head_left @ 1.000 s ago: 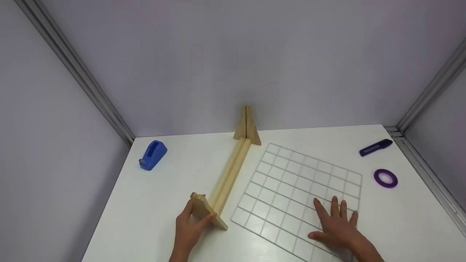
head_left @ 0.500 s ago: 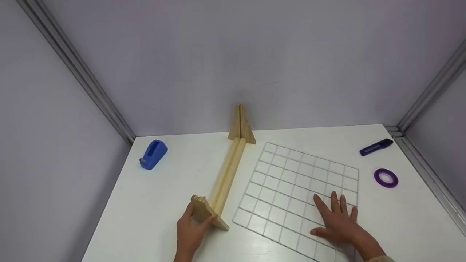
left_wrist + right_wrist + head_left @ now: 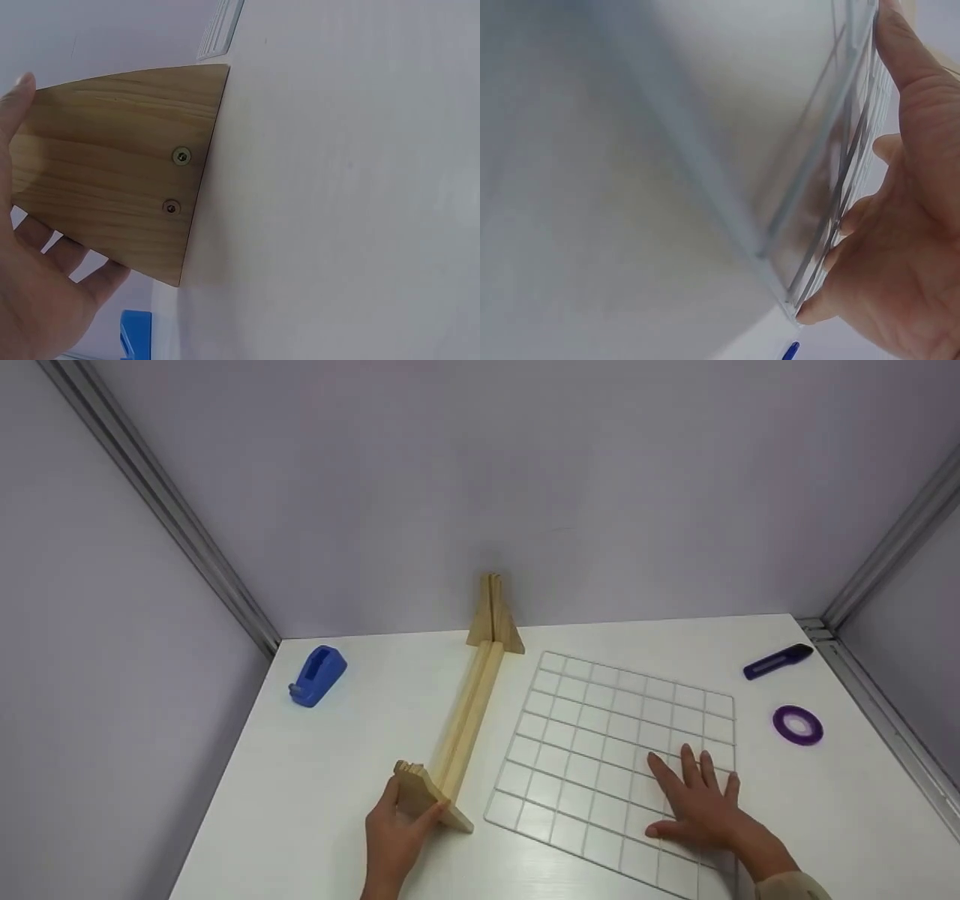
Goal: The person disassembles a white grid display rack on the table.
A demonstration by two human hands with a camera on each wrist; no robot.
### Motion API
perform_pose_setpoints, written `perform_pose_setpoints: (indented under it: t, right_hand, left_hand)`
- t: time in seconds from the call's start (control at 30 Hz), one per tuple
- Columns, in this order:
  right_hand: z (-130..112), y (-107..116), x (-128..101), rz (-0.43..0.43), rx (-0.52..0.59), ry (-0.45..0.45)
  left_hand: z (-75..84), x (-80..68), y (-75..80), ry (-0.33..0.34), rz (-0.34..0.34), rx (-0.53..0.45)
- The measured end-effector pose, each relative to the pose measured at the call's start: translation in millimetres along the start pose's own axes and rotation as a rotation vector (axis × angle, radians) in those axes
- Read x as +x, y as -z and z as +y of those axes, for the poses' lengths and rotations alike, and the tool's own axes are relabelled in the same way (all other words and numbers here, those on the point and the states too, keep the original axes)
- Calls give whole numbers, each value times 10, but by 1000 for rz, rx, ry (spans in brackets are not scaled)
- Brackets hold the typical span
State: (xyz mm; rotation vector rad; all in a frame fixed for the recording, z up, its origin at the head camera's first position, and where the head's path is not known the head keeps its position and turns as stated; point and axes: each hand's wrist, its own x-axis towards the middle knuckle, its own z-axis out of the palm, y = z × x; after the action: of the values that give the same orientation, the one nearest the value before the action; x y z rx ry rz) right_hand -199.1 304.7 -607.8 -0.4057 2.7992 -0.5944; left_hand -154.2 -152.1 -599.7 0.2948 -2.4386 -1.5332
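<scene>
My left hand (image 3: 397, 832) grips the near triangular foot of the wooden stand (image 3: 469, 716), thumb on one face, fingers round the other. It lies lengthwise mid-bench (image 3: 352, 750), far foot by the back wall. Right hand (image 3: 697, 810) lies flat, fingers spread, pressing the wire grid (image 3: 600, 735), which lies just right of the stand. To do this well, I reckon: keep the foot steady w/ the left, slide the grid flat, don't let a corner lift. Tape roll (image 3: 797, 725) & dispenser (image 3: 317, 675) sit well clear.
</scene>
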Motion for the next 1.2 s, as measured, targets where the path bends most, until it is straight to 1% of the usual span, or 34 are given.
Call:
perform_pose_setpoints:
  t: [0.2,0.33,0.4,0.5,0.6,0.73,0.83,0.97,1.1,1.2]
  right_hand:
    - [26,25,21,0,1,17]
    - [39,37,30,-10,13,20]
    - [44,43,44,-12,16,22]
    - [30,47,68,6,0,15]
    - [-54,39,79,51,6,-9]
    - [-287,0,86,106,48,-70]
    - [-483,-61,104,97,69,-127]
    - [-666,-144,139,68,58,-196]
    - [-753,-236,162,57,53,-223]
    - [-776,-284,161,58,45,-215]
  left_hand:
    - [3,-13,-26,15,24,-3]
    - [7,-2,-25,26,22,14]
    - [-1,0,-16,17,13,18]
    - [-28,12,19,-8,-23,26]
    - [-51,45,88,-37,-84,33]
    - [-56,138,215,-72,-186,47]
    - [-61,215,300,-84,-285,60]
    - [-54,334,355,-97,-411,51]
    - [-72,407,382,-96,-490,2]
    - [-85,440,391,-79,-519,-43]
